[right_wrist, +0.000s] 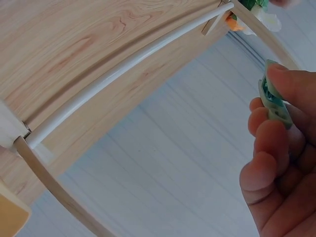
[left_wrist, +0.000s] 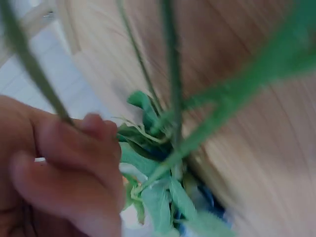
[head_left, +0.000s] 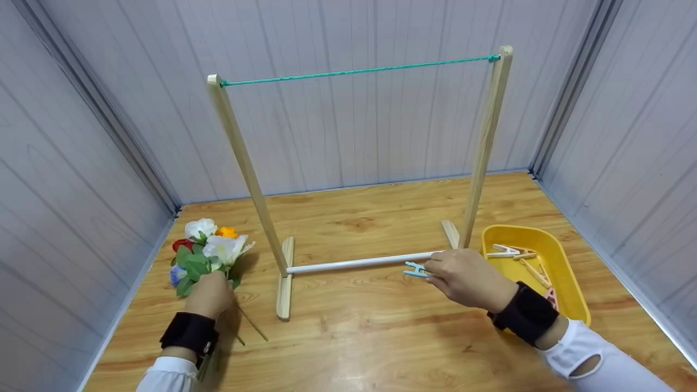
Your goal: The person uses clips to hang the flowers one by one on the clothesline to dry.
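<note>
My left hand (head_left: 209, 295) is over the bunch of artificial flowers (head_left: 204, 256) at the left of the table. In the left wrist view its curled fingers pinch one green flower stem (left_wrist: 37, 74), while other stems (left_wrist: 170, 59) run free beside the hand. White, red, orange and blue-violet blooms show with green leaves; which bloom belongs to the pinched stem is hidden. My right hand (head_left: 471, 277) pinches a light blue clothespin (head_left: 416, 270) between thumb and fingers, in front of the rack's right post. The right wrist view shows that clothespin (right_wrist: 274, 98) at the fingertips.
A wooden rack with a left post (head_left: 245, 158) and a right post (head_left: 486, 147) stands mid-table. A green cord (head_left: 354, 71) spans its top, a white rod (head_left: 359, 263) its bottom. At right, a yellow tray (head_left: 566, 272) contains several clothespins (head_left: 536, 272). Panel walls (head_left: 348, 130) surround the table.
</note>
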A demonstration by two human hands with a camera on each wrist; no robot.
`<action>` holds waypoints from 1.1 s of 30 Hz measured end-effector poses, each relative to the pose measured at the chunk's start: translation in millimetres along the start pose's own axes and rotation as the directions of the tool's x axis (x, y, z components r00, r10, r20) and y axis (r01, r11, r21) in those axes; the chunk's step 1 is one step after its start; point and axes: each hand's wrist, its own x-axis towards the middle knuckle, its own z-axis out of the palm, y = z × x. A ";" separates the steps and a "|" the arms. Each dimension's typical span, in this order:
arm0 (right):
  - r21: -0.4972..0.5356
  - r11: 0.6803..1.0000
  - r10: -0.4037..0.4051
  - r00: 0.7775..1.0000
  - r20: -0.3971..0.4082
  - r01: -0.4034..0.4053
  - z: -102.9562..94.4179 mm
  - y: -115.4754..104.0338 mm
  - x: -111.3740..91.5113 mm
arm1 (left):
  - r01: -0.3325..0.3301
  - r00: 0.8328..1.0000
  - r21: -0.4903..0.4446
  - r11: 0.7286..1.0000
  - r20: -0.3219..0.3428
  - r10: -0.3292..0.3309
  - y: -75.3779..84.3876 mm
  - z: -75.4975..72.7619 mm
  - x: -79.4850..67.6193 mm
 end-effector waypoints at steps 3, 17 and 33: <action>-0.009 1.000 -0.008 1.000 -0.014 0.008 0.4 0.2 -0.3 | 0.025 0.999 -0.154 0.988 0.039 -0.019 1.7 -2.2 0.8; 0.002 1.000 -0.002 1.000 -0.006 0.002 0.3 0.8 -1.5 | 0.057 0.995 -0.363 0.930 0.094 -0.024 10.4 20.3 3.9; 0.000 1.000 0.013 1.000 0.005 -0.013 -0.8 -1.9 -0.3 | -0.588 0.753 0.414 0.695 -0.035 0.657 6.4 31.8 1.7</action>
